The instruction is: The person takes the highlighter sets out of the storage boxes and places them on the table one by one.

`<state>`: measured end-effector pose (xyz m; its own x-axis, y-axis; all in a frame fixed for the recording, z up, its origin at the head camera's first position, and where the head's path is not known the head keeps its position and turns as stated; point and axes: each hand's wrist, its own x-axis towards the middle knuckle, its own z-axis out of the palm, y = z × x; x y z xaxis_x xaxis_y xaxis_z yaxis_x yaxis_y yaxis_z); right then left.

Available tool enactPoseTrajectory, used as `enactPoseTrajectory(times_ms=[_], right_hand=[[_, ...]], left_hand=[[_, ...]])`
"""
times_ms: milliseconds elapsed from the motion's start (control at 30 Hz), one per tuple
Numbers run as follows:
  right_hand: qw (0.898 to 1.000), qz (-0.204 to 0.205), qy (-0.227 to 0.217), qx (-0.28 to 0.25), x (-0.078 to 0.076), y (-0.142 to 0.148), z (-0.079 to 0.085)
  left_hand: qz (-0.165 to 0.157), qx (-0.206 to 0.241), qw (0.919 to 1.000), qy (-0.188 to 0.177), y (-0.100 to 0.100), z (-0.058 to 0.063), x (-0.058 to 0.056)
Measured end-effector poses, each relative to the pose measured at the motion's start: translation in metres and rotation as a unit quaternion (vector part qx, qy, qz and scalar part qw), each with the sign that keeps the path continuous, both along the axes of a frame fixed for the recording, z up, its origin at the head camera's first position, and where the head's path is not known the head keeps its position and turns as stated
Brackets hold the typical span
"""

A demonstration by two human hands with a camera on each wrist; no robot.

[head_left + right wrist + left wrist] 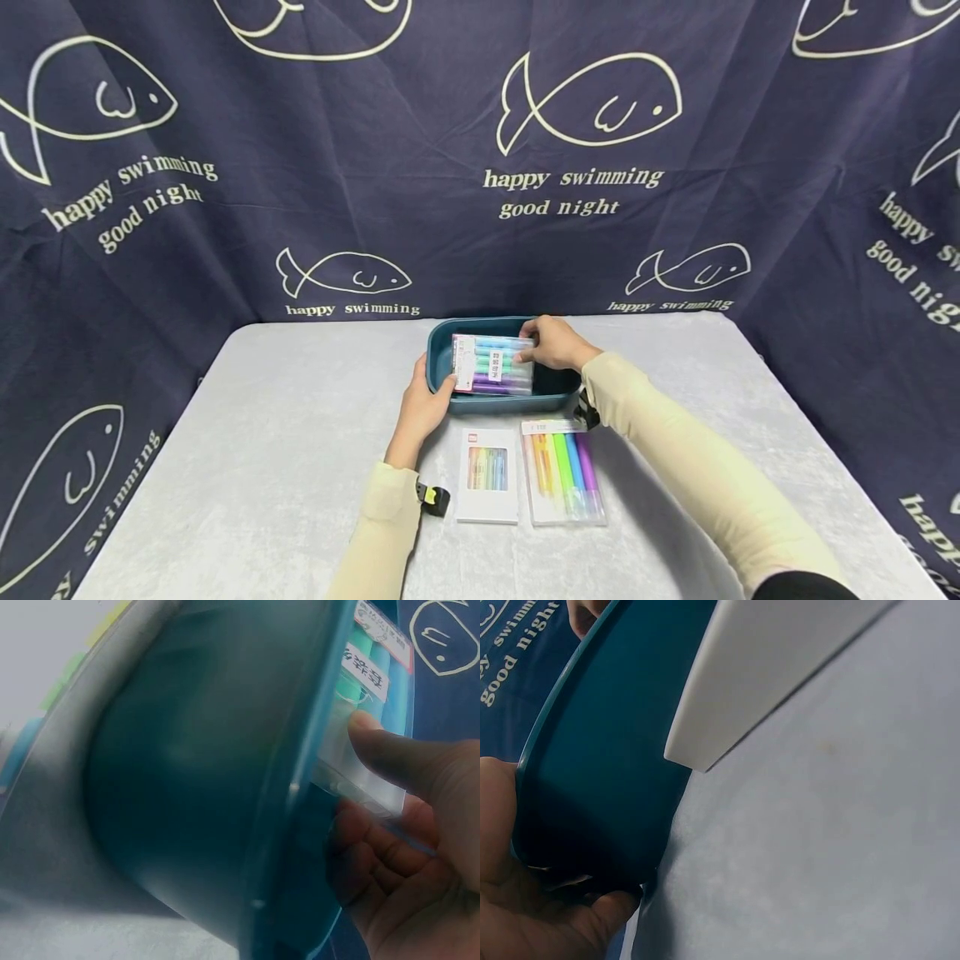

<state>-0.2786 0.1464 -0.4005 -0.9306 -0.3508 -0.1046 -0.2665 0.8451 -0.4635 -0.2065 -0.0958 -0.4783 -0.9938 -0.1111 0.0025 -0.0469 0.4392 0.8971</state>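
A dark teal plastic bin (517, 406) stands near the back edge of the table. My left hand (422, 406) grips its left end, thumb at the front left corner of the rim. Over the bin's opening, my right hand (558, 342) pinches the right end of a clear pack of pens (485, 347) in blue, green and purple. In the right wrist view the thumb lies on top of the pack (362, 769), with the fingers beneath. The pack lies tilted inside the rim and covers much of the bin's interior.
In front of the bin, a white box (487, 502) with a window showing coloured pens lies flat. Right beside it is a clear case of thick coloured markers (564, 475). A dark blue curtain (450, 225) with fish drawings hangs behind the grey-white table (285, 467).
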Motion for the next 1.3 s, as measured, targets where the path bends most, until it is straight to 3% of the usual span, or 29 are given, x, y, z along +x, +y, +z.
enactPoseTrajectory(times_ms=[567,1300], right_hand=[[0.999,0.051,0.013,-0.006,0.009,0.006,0.007],[0.997,0.057,0.032,-0.035,0.021,0.012,0.014]], left_hand=[[-0.003,0.002,1.0000,-0.003,-0.001,-0.001,0.002],[-0.012,0.002,0.9999,0.000,-0.001,0.001,0.002]])
